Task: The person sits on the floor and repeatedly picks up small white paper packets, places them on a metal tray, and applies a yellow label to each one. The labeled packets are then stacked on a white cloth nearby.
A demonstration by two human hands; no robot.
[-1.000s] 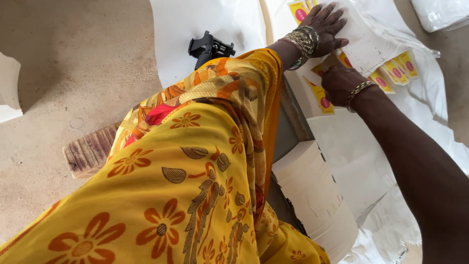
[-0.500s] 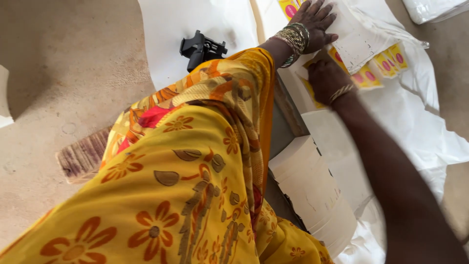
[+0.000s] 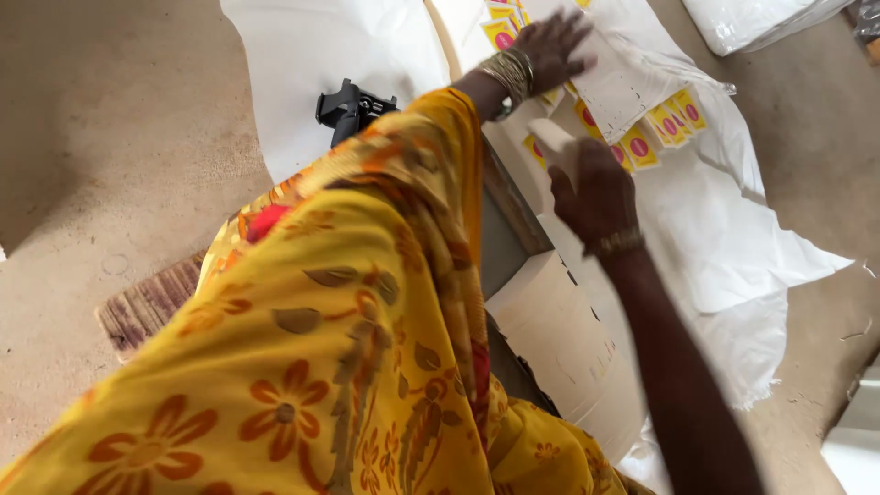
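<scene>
My left hand (image 3: pixel 553 48), with metal bangles on the wrist, lies flat with fingers spread on a white paper sheet (image 3: pixel 626 84) near the top of the view. Small yellow packets with pink circles (image 3: pixel 662 126) stick out from under that sheet. My right hand (image 3: pixel 596 191) is lower, lifted a little, with its fingers closed around a small pale folded piece (image 3: pixel 555 145). Yellow flowered cloth (image 3: pixel 348 312) drapes over my left arm and hides much of the lower left.
White sacking (image 3: pixel 733 229) covers the floor under the packets. A black stapler-like tool (image 3: pixel 350 108) rests on a white sheet (image 3: pixel 302 64). A pale cardboard box (image 3: pixel 568 339) stands by my leg. A wooden block (image 3: pixel 151 307) lies on the sandy floor (image 3: pixel 92 137).
My right hand has pulled back from the packets toward me, holding a small pale piece. My left hand has stayed pressed on the white sheet.
</scene>
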